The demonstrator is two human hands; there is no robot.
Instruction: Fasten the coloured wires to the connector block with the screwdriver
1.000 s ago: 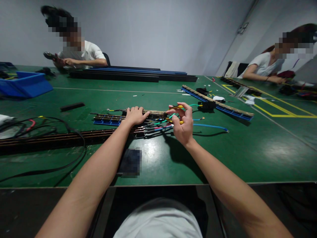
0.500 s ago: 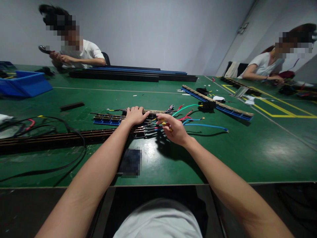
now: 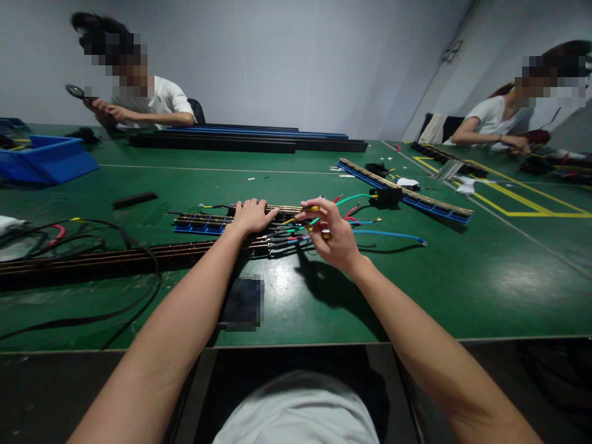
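My left hand [image 3: 250,215] lies flat, fingers spread, pressing on a long dark rail with brass strips [image 3: 203,220] that rests on a blue carrier. My right hand [image 3: 330,233] is raised just right of the rail's end, fingers pinched round a small yellow-handled tool [image 3: 309,209] among the coloured wires [image 3: 361,217]. Red, green, blue and yellow wires fan out from the rail's end across the green table [image 3: 462,277]. A second long rail [image 3: 115,254] runs left in front of the first one.
A blue bin [image 3: 46,159] stands far left. Black cables [image 3: 69,237] loop at the left. Another rail on a blue carrier [image 3: 407,192] lies at the right. Long dark profiles [image 3: 250,139] lie at the back. Two other people sit at the table's far left and far right.
My right hand dropped onto the wires half a second ago, then rose again with the tool pinched. The left hand stayed on the rail. The person at the back left lifted a magnifier.
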